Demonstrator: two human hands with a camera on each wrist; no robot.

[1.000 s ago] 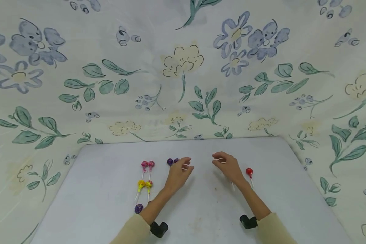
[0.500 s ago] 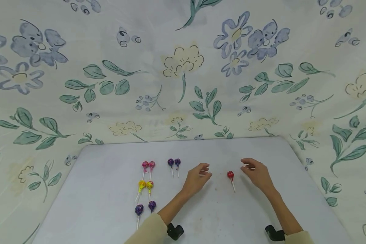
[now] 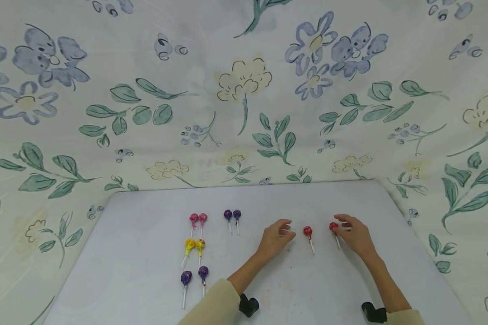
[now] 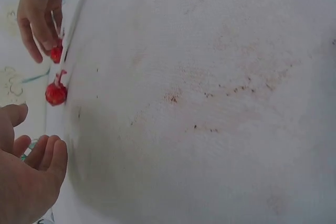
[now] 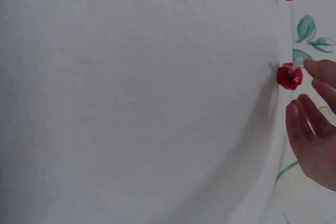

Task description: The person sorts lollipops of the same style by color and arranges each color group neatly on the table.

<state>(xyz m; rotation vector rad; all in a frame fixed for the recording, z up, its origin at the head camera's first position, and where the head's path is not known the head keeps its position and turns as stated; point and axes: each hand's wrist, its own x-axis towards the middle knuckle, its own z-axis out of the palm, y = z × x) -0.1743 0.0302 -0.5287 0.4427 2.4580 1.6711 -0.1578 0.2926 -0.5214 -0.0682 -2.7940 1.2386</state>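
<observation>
Two red lollipops lie on the right half of the white table. My right hand (image 3: 354, 237) is at the farther right red lollipop (image 3: 333, 226), fingertips close to its wrapped head; in the right wrist view the fingers are spread and not closed round it. Whether they touch it I cannot tell. The other red lollipop (image 3: 307, 231) lies between my hands, its white stick pointing toward me. My left hand (image 3: 274, 239) hovers to its left with loosely bent fingers and nothing in them. In the left wrist view that hand (image 4: 31, 177) is apart from the nearer red lollipop (image 4: 55, 94).
Two small purple lollipops (image 3: 232, 215) lie side by side left of my left hand. Farther left are paired pink lollipops (image 3: 198, 218), yellow lollipops (image 3: 195, 245) and larger purple lollipops (image 3: 194, 274). The white table (image 3: 126, 253) meets a floral cloth (image 3: 211, 149) behind.
My right hand has moved right, off the nearer red lollipop and over to the other one. My left hand has moved right, away from the small purple lollipops, uncovering them.
</observation>
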